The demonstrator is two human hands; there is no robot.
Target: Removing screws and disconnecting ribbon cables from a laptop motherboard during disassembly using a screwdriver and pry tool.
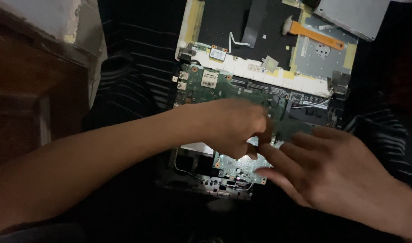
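Dark striped cloth underlies a flat green motherboard (242, 92); left hand (235, 128) pinches over it, right hand (336, 168) splays beside, fingers wide.

Your green motherboard (242, 92) lies on a white laptop chassis (278, 76) patched with yellow tape (194, 22). Far right you see an orange pry tool (316, 38) beside a grey metal drive (354, 15). Under everything: black cloth (134, 76) with thin pale stripes. At left, brown wood (30, 90).

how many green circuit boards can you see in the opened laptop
2: the large motherboard across the middle, reaching under the left hand, and a smaller board below it by the right hand. The hands may hide more.
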